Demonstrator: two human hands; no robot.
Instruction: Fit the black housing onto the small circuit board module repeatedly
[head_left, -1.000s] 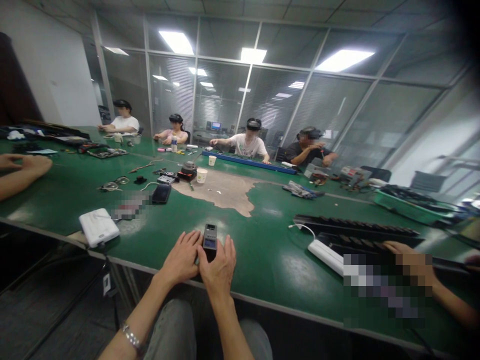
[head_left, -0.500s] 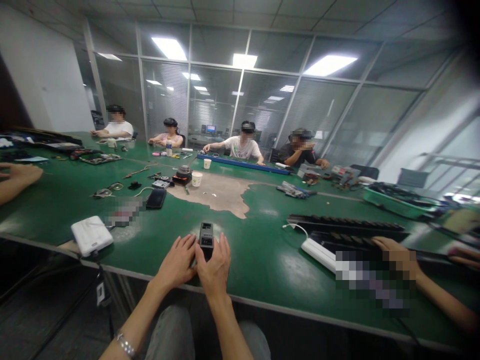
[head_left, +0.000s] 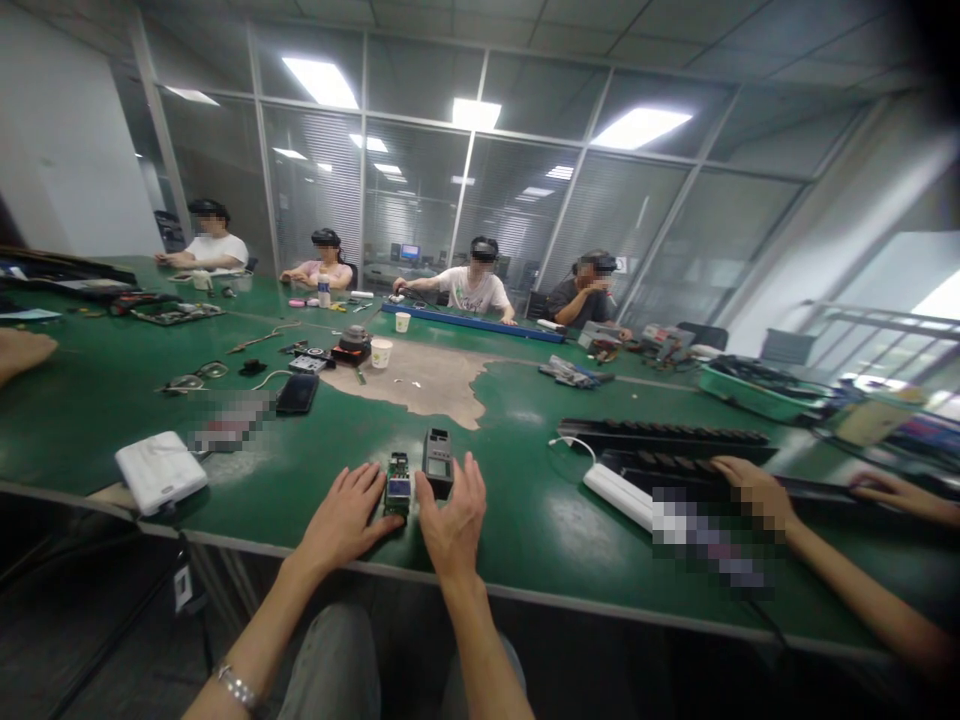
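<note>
My left hand lies flat on the green table with its fingers spread, the thumb tip touching the near end of a small green circuit board with a blue display. Just to the right, my right hand holds a dark grey device casing between thumb and fingers, a little apart from the board. A metal bracelet sits on my left wrist.
A white box lies left near the table edge, and a black phone beyond it. To the right another person's hand rests on black trays beside a white power strip. Several people sit at the far side.
The single dark device between my hands has come apart: the grey casing moved right with my right hand and the green board now shows beside my left hand. The view shifted right.
</note>
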